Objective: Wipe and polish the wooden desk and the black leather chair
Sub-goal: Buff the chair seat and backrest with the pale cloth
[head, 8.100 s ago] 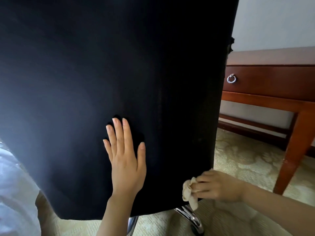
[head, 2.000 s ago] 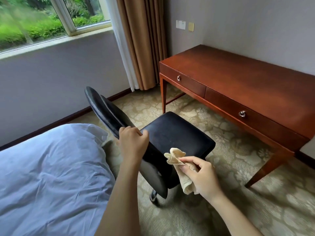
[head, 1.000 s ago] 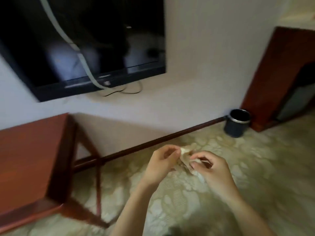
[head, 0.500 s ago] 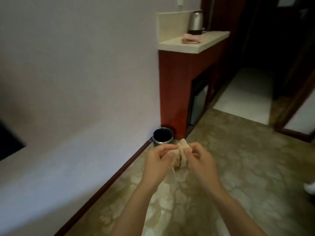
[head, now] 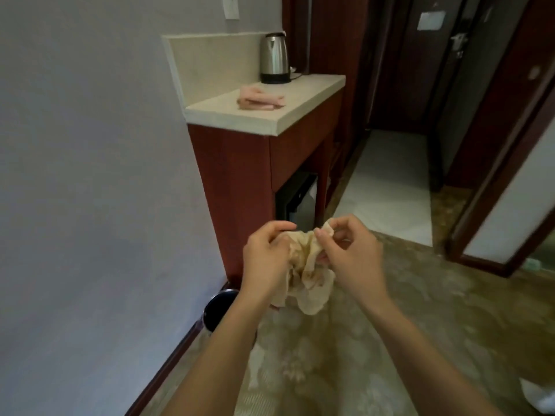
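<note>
A crumpled cream cloth point(head: 309, 274) with brownish stains hangs between both my hands at chest height over the carpet. My left hand point(head: 265, 259) grips its left side and my right hand point(head: 350, 259) pinches its upper right edge. The wooden desk and the black leather chair are out of view.
A red-brown cabinet point(head: 246, 175) with a cream stone top stands ahead by the left wall, bearing a steel kettle point(head: 274, 58) and a folded pink cloth point(head: 259, 99). A dark bin point(head: 220, 307) sits at its foot. A hallway with a white floor strip point(head: 390, 187) and doors lies beyond.
I have turned from the chair and desk toward the hallway and come closer to the cabinet. My left hand left the chair back and joined the right on the cloth.
</note>
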The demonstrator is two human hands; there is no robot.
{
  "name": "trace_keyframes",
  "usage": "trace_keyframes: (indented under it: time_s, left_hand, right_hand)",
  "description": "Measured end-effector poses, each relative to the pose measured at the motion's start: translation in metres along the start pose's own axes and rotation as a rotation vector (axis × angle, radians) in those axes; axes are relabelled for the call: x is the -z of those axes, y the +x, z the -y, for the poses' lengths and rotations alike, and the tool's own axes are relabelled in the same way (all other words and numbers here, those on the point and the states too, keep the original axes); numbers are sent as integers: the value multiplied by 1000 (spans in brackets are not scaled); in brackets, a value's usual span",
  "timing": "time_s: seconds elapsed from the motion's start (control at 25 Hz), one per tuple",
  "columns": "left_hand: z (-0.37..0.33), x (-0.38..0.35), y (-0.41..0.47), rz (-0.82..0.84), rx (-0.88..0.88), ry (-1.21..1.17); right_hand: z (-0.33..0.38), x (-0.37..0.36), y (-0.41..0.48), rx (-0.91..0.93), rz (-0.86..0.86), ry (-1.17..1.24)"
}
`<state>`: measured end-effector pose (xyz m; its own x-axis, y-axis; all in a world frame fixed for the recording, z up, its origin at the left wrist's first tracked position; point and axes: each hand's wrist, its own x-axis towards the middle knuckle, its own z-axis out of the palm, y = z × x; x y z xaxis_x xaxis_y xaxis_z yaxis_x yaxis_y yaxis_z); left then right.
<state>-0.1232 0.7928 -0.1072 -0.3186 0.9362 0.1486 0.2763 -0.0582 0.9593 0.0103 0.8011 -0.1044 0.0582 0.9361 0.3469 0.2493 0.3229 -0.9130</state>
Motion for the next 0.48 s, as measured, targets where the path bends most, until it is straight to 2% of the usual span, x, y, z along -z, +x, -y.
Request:
trace_keyframes:
  time_s: [0.12, 0.2, 0.28, 0.48]
  left_hand:
    - [-12, -19, 82, 52, -52, -8]
    - [-22, -17, 137, 47, -113, 10]
    - [-30, -9, 178, 73, -250, 62]
    - [-47, -10, 299, 25, -547, 216]
  right_hand:
    - [-10, -11, 107, 82, 110, -35]
    - [-14, -16, 174, 154, 246, -55]
    - [-17, -23, 222, 233, 367, -105]
    - [-27, -59, 356, 352, 502, -135]
